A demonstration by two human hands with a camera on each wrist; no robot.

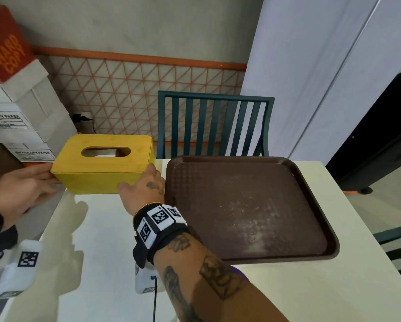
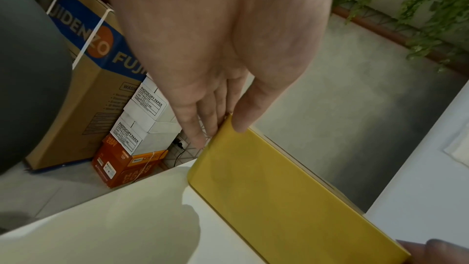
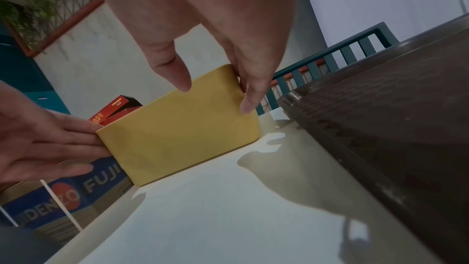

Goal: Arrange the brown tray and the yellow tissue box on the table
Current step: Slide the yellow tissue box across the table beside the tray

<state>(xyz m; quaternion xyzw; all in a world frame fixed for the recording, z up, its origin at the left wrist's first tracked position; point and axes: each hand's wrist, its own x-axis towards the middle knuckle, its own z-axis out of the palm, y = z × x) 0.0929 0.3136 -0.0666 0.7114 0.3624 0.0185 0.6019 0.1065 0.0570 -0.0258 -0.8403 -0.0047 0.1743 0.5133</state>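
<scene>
- Lower centre of the head view, the right hand [image 1: 146,185] presses straight fingers to the right end of the yellow tissue box [image 1: 103,163]; the left hand [image 1: 20,194] presses the left end. The brown tray [image 1: 248,205] lies right of it on the table [image 1: 102,252].
- Left wrist view: flat fingers [image 2: 203,119] touch the box's upper corner.
- Right wrist view: fingers [image 3: 250,95] straight on the box end at centre, thumb apart.
</scene>
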